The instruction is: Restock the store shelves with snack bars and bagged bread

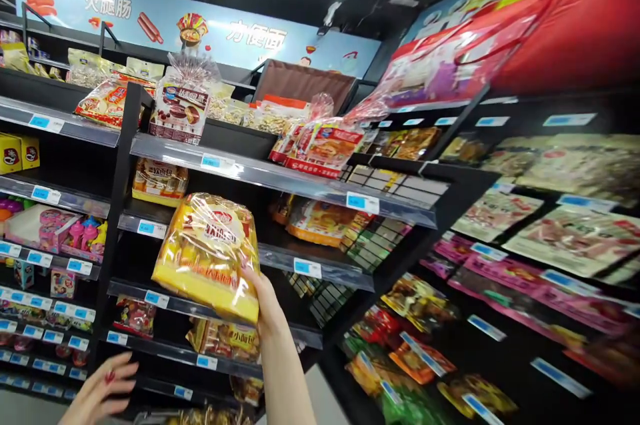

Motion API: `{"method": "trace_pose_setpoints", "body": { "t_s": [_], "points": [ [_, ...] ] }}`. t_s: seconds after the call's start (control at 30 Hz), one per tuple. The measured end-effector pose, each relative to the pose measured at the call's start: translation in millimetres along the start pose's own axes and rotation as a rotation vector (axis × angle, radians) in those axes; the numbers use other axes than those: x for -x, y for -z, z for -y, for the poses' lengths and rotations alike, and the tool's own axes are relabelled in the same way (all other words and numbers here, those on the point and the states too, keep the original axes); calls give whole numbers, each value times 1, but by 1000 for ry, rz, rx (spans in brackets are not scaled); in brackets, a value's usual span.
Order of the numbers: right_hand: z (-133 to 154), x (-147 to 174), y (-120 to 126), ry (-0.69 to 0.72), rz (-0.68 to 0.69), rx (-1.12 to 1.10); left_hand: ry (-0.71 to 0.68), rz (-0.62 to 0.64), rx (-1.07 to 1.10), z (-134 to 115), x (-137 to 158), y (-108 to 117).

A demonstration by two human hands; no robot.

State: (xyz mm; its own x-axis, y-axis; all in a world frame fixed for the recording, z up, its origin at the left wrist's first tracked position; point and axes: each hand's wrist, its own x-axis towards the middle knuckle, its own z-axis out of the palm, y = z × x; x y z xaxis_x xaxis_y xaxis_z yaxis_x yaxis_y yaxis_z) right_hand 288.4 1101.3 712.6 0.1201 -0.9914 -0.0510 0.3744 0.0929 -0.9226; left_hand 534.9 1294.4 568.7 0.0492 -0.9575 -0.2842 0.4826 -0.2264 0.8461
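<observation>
A clear-wrapped bread pack (207,252) with a yellow base and a pale label is held up in front of the shelves. My right hand (265,298) grips its right side, and most of the fingers are hidden behind the pack. Lower left, my left hand (107,385) is empty with its fingers apart, clear of the pack. Just behind the held pack, a similar bread pack (160,180) stands on a shelf. Below it, small yellow bread packets (230,340) sit on a lower shelf.
A shelf edge (280,175) with price tags runs above, carrying a brown-and-white bag (180,105) and red bread bags (320,145). Boxed pink toys (65,228) fill the left shelves. Hanging snack packets (420,298) line the right side. Red bags (460,65) rest on the top right.
</observation>
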Motion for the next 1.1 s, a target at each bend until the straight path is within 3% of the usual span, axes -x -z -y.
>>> {"method": "trace_pose_setpoints", "body": {
  "t_s": [0.07, 0.13, 0.23, 0.33, 0.47, 0.73, 0.9, 1.1],
  "points": [
    [-19, 50, 1, -57, 2, -83, -90, 100, 220, -20, 4, -25],
    [-33, 96, 1, -114, -26, -151, -123, 179, 294, -38, 13, -48],
    [-45, 148, -1, -185, -76, -181, -50, 139, 276, -48, 32, -65],
    [-50, 177, -1, -205, -95, -170, 63, 54, 265, -40, 48, -63],
    [-61, 192, 6, -156, -122, -136, 102, 25, 260, -30, 60, -57],
    [-77, 201, 18, -231, -143, -127, 99, 23, 199, -37, 69, -69],
    [-82, 200, 20, -296, -162, -188, 157, -41, 116, -29, 73, -58],
    [-122, 188, 27, -372, -156, -379, 115, 210, 265, -23, 70, -45]
  ]
}}
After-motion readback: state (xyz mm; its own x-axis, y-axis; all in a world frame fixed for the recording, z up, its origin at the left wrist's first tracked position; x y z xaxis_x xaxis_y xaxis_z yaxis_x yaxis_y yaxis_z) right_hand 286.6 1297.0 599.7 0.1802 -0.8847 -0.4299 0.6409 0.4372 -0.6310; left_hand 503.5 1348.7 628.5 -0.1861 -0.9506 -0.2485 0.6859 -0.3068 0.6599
